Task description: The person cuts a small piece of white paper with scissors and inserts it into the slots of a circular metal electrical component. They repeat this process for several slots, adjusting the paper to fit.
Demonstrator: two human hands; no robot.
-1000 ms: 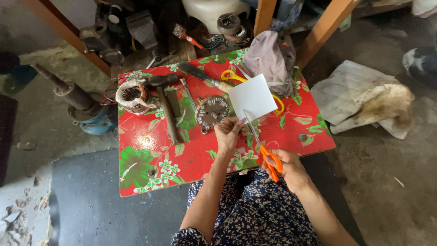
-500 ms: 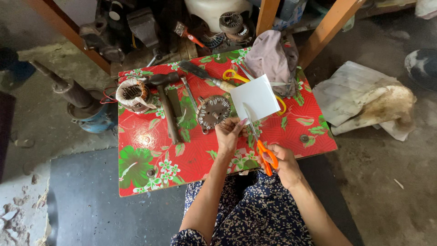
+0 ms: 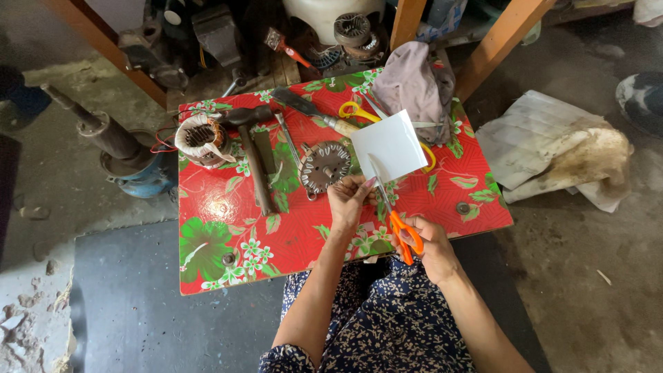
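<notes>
Both hands work over the table: left (image 3: 347,201) pinching white paper (image 3: 389,146), right (image 3: 429,247) gripping orange scissors (image 3: 399,226).

A white paper sheet (image 3: 390,146), held tilted above the red table, sits between orange-handled scissors' (image 3: 397,224) blades.

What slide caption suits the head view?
Left hand holds white sheet; right hand cuts it with orange-handled scissors.

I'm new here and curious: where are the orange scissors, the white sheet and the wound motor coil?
orange scissors (image 3: 406,236): head view, on the orange handle.
white sheet (image 3: 390,145): head view, its middle.
wound motor coil (image 3: 199,138): head view, its top face.
</notes>
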